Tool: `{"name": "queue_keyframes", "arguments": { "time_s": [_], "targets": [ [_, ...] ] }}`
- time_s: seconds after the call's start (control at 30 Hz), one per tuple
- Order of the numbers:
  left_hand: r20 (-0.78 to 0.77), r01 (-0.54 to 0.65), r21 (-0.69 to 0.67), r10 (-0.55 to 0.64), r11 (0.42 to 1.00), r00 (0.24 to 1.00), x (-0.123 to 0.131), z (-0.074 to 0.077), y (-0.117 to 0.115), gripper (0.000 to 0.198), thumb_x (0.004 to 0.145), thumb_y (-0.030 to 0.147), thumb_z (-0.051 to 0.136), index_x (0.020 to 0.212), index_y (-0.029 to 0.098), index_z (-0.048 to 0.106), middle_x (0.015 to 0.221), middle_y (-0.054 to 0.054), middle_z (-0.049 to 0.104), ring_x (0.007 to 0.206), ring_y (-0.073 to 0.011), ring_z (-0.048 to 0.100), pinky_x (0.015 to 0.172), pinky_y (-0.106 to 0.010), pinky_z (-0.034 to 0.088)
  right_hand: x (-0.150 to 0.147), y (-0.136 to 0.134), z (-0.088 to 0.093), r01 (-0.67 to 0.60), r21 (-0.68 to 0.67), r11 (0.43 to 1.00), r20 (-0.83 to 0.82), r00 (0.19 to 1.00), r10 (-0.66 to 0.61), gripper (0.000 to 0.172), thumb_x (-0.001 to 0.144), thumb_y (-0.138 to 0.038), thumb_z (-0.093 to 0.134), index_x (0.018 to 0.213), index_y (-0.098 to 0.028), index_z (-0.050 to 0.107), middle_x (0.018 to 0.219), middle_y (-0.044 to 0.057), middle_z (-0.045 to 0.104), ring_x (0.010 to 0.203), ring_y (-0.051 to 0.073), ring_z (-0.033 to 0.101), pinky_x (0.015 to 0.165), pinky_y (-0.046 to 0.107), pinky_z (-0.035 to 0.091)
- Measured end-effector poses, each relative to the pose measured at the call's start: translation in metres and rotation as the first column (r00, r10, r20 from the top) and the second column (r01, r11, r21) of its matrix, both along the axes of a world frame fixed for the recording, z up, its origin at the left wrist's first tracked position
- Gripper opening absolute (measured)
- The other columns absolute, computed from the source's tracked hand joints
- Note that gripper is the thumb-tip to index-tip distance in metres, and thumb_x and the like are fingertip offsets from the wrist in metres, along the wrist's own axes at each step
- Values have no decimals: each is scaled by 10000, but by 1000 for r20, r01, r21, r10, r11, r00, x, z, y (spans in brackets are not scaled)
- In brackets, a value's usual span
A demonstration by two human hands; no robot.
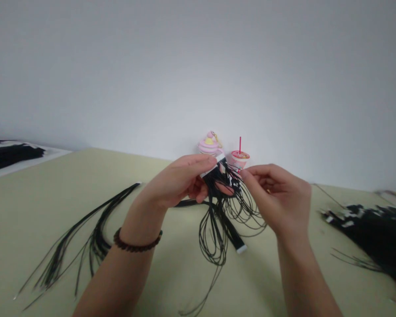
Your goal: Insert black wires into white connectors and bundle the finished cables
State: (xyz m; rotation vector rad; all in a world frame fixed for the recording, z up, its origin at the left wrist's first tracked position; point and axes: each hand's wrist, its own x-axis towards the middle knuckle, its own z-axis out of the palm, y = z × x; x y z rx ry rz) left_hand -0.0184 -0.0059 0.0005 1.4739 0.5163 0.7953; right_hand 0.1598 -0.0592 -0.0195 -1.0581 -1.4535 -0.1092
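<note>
Cup (240,160), pale pink with a red straw (240,144) standing up from its lid, is by the wall (198,75) at the far edge of the tabletop (174,259); I can't see into it. Just to its left sits a pink lidded trinket (209,144) with a yellow patch, its lower part hidden from me, so its contents I can't tell. Nearer me, the black wire bundle (214,178) is up in front of both of these, raised between my hands. My left hand (181,178) has its grip closed on the bundle's white-ended strips, thumb on top and fingers underneath. My right hand (280,189) has thumb and forefinger pinched together on thin wires at the bundle's right side, the other fingers curled in. Loops of wire hang below. More black wires (101,220) lie left of me, and a dark pile (379,233) of white-tipped strips lies right.
</note>
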Motion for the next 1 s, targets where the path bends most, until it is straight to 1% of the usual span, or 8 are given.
{"name": "queue_keyframes", "arguments": {
  "time_s": [0.1,0.17,0.33,0.5,0.67,0.87,1.0],
  "targets": [
    [2,14,-12,-14,1000,1000,-1,-1,0,243,895,358,550,794,142,600,714,-57,729,361,-38,479,337,-136,289,0,5,-5,39,-44,998,85,996,-35,119,791,-230,643,688,-172,660,534,-30,553,453,78,472,450,217,376],
    [1,16,-21,-16,1000,1000,-1,-2,1,228,895,353,548,807,147,594,703,-48,719,363,-40,483,332,-137,263,-1,6,-6,36,-73,997,108,994,-28,126,790,-229,630,677,-176,649,528,-30,553,461,84,482,457,218,374],
    [0,11,-15,-11,1000,1000,0,-2,1,232,885,362,561,798,149,592,662,-19,681,367,-40,475,333,-146,268,-3,4,-5,-7,-107,994,99,995,18,134,783,-216,625,657,-174,642,502,-41,532,445,76,449,460,218,353],
    [-1,16,-22,-16,1000,1000,1,-2,1,235,891,356,553,798,144,593,689,-33,696,368,-36,476,336,-146,270,-2,4,-4,-36,-144,989,91,995,50,141,784,-217,616,653,-168,635,513,-39,532,456,72,443,463,208,344],
    [4,33,-25,-33,999,999,1,-3,1,231,890,348,557,787,143,590,689,-46,709,361,-33,460,339,-141,293,-1,5,-3,-137,-224,965,-9,990,138,152,788,-246,611,659,-166,623,520,-34,528,457,71,438,433,196,307],
    [30,49,-34,-48,998,998,3,1,-2,212,866,335,581,805,137,622,739,-69,731,363,-30,443,331,-147,301,1,4,-2,-312,-298,902,-156,948,277,151,790,-258,619,676,-160,625,535,-30,529,469,72,440,422,188,292],
    [55,77,-42,-74,996,996,2,3,-4,205,864,323,579,801,134,627,701,-68,723,362,-33,441,329,-144,295,2,1,4,-369,-312,876,-182,928,326,159,798,-239,601,664,-156,620,505,-54,463,441,54,376,404,179,256]
  ]
}}
